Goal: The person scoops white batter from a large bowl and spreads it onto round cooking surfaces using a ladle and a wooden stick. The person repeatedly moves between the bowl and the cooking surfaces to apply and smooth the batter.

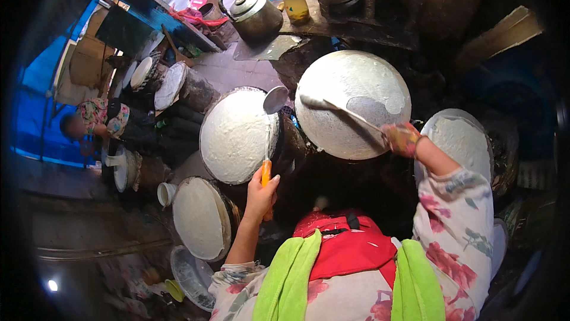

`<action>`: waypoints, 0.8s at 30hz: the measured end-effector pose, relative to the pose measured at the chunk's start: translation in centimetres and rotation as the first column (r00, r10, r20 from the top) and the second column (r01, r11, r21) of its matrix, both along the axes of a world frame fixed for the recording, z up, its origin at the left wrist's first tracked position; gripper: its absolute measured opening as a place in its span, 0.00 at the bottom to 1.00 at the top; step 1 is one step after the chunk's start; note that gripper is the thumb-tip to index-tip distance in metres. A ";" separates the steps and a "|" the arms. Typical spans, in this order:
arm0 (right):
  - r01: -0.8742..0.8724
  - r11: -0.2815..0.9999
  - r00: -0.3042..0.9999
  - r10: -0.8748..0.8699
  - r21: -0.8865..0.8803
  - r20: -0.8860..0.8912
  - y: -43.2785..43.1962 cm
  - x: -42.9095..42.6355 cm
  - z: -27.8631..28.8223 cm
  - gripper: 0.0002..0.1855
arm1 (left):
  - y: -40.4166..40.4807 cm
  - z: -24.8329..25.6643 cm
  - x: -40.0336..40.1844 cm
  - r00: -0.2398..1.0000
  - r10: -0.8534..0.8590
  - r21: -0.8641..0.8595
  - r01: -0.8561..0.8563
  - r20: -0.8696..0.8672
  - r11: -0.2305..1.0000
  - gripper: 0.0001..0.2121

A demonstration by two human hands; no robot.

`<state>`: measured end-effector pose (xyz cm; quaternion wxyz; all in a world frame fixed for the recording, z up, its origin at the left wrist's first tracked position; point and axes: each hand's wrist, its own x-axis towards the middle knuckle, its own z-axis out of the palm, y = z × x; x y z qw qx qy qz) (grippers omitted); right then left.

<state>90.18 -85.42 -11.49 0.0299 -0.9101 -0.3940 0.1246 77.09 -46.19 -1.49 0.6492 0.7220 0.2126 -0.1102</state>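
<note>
My left hand (pixel 260 196) grips the orange handle of a metal ladle (pixel 275 99). The ladle's bowl hangs over the right rim of a round vessel of thick pale batter (pixel 236 138). My right hand (pixel 398 139), in a patterned glove, holds a long-handled tool (pixel 356 116) low over a large round griddle (pixel 376 103). Motion blurs that tool's head, so its exact kind is unclear. A thin white batter layer (pixel 343 69) covers the far part of the griddle, around a bare grey patch.
Another round pan with a pale layer (pixel 458 143) stands at right. At lower left are a pale round sheet (pixel 200 218) and a metal basin (pixel 191 276). A kettle (pixel 256 13) and a yellowish jar (pixel 294 2) stand beyond. Another person (pixel 104 118) is at far left.
</note>
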 end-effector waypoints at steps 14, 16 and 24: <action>0.825 0.489 0.559 -0.775 0.282 -0.293 0.9 -22.5 2.2 0.13 | -0.5 -2.9 -6.3 0.804 -0.587 0.556 0.444 0.100 0.703 0.28; 0.819 0.426 0.558 -0.744 0.384 -0.366 4.8 -22.9 0.4 0.15 | 0.1 -2.8 -6.7 0.773 -0.599 0.532 0.424 0.210 0.733 0.28; 0.749 0.246 0.649 -0.457 0.615 -0.608 22.6 -15.3 -3.4 0.17 | 5.3 -1.3 -7.1 0.930 -0.225 0.103 0.203 0.292 0.974 0.24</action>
